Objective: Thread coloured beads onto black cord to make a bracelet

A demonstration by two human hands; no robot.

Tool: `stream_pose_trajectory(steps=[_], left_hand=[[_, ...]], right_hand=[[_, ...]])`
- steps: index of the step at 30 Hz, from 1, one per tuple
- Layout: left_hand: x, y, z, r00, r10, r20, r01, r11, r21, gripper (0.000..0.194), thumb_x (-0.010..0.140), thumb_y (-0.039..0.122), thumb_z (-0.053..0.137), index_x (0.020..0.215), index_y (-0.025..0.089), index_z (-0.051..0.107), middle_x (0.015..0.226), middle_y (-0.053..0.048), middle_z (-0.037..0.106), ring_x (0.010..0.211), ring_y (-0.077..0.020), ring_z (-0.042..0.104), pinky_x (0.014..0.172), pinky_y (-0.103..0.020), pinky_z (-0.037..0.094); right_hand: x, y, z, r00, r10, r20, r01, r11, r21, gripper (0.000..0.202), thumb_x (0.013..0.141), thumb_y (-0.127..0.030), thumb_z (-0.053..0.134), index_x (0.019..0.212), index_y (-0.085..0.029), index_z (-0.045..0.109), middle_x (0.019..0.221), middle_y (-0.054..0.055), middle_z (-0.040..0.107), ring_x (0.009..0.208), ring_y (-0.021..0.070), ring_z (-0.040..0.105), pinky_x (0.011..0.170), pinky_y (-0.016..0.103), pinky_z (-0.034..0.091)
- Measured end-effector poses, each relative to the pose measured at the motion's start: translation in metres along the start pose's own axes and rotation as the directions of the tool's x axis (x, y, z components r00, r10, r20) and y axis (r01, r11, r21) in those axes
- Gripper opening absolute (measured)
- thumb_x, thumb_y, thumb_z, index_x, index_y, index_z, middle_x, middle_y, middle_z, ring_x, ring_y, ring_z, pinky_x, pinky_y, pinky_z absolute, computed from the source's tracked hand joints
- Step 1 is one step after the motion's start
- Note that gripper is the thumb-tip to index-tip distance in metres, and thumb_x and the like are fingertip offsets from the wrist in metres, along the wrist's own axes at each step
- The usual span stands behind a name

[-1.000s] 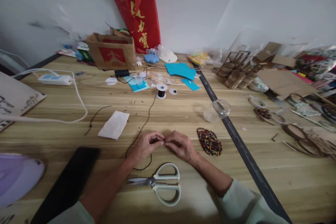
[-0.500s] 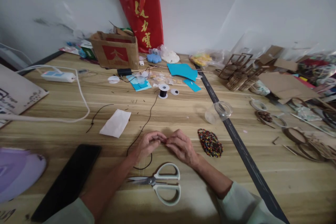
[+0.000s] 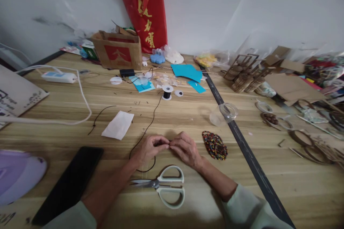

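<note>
My left hand (image 3: 152,149) and my right hand (image 3: 186,149) meet fingertip to fingertip above the middle of the table. Both pinch a thin black cord (image 3: 145,132), which runs back from my left hand to a white spool (image 3: 167,93) wound with black cord. A loop of the cord curls below my left hand. The short piece between the fingertips is mostly hidden. Scissors (image 3: 161,183) with pale handles lie just in front of my hands, blades to the left. Right of my right hand rests a pile of multicoloured bead strings (image 3: 215,146).
A white paper (image 3: 118,125), a black phone (image 3: 70,182) and a purple-white object (image 3: 21,177) lie left. A clear plastic container (image 3: 223,114) stands right of centre. Behind are a cardboard box (image 3: 120,52), a red bag (image 3: 147,14) and blue cards (image 3: 186,72). Small woven baskets (image 3: 242,75) stand right.
The fingertips have shifted slightly around the cord, with the left thumb and index finger now more closely drawn to the right fingers. Everything else stays in place.
</note>
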State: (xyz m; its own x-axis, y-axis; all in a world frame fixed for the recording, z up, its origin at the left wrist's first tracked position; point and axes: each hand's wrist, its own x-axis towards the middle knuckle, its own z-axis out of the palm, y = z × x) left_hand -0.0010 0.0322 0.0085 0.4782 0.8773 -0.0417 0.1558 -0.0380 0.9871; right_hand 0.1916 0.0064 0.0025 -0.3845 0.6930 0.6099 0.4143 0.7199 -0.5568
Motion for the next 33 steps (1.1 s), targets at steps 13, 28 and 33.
stream_pose_trajectory(steps=[13,28,33], left_hand=[[0.0001,0.0030,-0.0008,1.000,0.012,0.004,-0.013,0.999,0.039,0.011,0.073,0.024,0.064,0.071,0.014,0.068,0.069,-0.002,0.069,0.066,-0.0145,0.059,0.065,-0.024,0.046],[0.0016,0.0060,-0.0016,1.000,-0.010,-0.013,0.010,1.000,-0.016,0.013,0.071,0.027,0.066,0.068,0.014,0.068,0.066,-0.001,0.067,0.064,-0.0134,0.056,0.063,-0.023,0.044],[0.0024,0.0009,-0.0022,0.996,-0.038,-0.077,0.027,0.991,-0.135,0.012,0.068,0.026,0.068,0.069,0.014,0.070,0.067,-0.003,0.068,0.066,-0.0144,0.058,0.066,-0.024,0.045]], right_hand=[[0.0014,-0.0014,-0.0012,1.000,0.006,0.016,-0.006,1.000,-0.005,0.014,0.094,-0.025,0.052,0.097,-0.020,0.065,0.084,0.007,0.061,0.078,0.0171,0.056,0.067,0.029,0.051],[0.0022,-0.0018,-0.0014,0.999,0.052,-0.001,-0.052,0.999,0.015,0.013,0.093,-0.023,0.052,0.095,-0.019,0.065,0.083,0.007,0.061,0.078,0.0173,0.056,0.067,0.029,0.050],[0.0033,-0.0024,-0.0041,0.990,0.125,-0.059,-0.120,0.990,0.073,0.012,0.092,-0.023,0.054,0.091,-0.019,0.065,0.080,0.006,0.061,0.077,0.0175,0.056,0.066,0.030,0.049]])
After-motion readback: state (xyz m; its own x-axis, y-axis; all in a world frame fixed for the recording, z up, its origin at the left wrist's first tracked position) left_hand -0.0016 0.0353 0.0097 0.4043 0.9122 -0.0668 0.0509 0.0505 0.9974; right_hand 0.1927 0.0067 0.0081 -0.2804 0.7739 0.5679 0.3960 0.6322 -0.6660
